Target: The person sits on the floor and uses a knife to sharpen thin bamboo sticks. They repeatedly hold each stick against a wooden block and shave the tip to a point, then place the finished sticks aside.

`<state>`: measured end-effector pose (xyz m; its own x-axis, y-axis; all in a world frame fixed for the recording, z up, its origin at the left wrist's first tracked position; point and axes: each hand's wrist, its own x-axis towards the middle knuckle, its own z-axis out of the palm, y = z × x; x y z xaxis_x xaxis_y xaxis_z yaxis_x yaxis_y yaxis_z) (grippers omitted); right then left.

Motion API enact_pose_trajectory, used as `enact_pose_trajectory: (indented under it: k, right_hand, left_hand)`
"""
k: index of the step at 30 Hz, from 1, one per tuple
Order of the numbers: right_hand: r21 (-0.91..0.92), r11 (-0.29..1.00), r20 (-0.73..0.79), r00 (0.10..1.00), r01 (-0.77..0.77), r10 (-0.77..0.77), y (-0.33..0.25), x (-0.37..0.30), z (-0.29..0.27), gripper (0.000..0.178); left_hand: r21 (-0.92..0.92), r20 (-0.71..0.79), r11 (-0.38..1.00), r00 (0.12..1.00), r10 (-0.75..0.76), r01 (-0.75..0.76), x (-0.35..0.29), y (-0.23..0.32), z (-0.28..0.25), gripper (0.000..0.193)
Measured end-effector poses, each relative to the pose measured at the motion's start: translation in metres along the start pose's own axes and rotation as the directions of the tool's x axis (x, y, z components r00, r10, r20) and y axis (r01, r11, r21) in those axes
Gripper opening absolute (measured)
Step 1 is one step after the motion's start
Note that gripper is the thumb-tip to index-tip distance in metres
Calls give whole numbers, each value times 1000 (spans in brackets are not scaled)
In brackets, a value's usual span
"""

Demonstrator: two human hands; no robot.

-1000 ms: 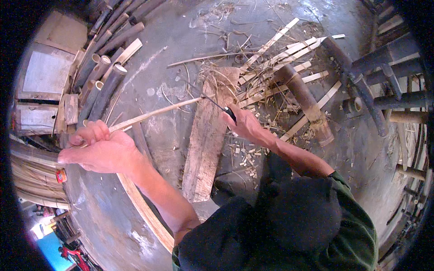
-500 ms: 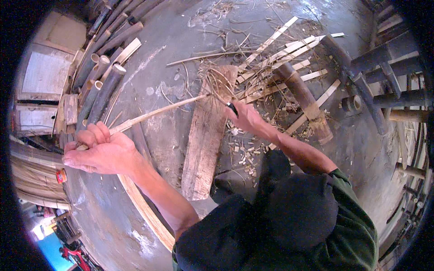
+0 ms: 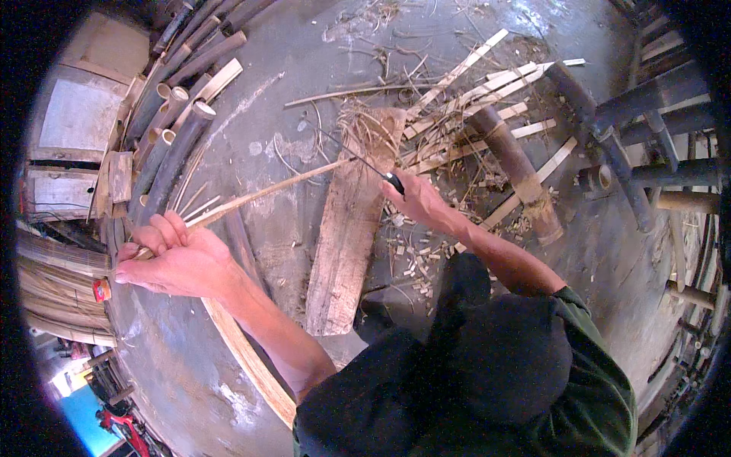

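Note:
My left hand [image 3: 179,255] is closed round a long, pale bamboo strip [image 3: 266,193], which slants up to the right from my fist. The strip's far end rests at a worn wooden board [image 3: 346,244] lying lengthwise before me. In my right hand [image 3: 419,199] is a knife [image 3: 394,183], gripped by its dark handle. Its thin, dark blade points up and left, crossing the strip's end over the board. Thin, curled shavings [image 3: 365,126] lie on the board's far end. Whether the blade's edge touches the strip, I cannot tell.
Split bamboo strips [image 3: 464,95] lie in a pile beyond the board, with small cut bits [image 3: 415,263] beside it. A thick bamboo length [image 3: 510,167] sits at the right. Bamboo poles [image 3: 183,152] are stacked at the left. Another long strip [image 3: 244,350] passes under my left forearm.
Long curled shavings that arched up by the knife no longer stand there, and the blade now shows bare. My left hand has shifted slightly right; both hands keep their hold.

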<state>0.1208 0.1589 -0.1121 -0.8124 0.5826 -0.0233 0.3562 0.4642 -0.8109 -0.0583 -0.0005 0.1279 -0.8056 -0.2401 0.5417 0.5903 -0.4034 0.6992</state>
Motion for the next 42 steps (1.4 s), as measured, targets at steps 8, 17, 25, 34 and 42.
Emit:
enact_pose_trajectory:
  k: [8,17,25,34,42]
  right_hand:
    - [-44,996,14,996,-82,83,-1,-7,-8,35]
    - [-50,999,29,1000,6,-4,10,-2,0,38]
    - [52,998,71,997,-39,36,-6,-12,-12,31]
    - [-222,909,-38,928,353,-370,-22,-6,-48,45]
    - [-342,790,371,845,509,-384,-70,-7,-9,26]
  left_hand:
    - [78,-59,997,998,27,-22,-5,3,10,39]
    - [57,-64,998,998,-2,6,-6,3,2,38]
    - [430,275,835,831,-483,343,-91,-113,-65,21]
    - [216,219,493,450,-865,843,-92,-56,-130,29]
    - [362,222,296,227,-948,884,-148,-11,-132,18]
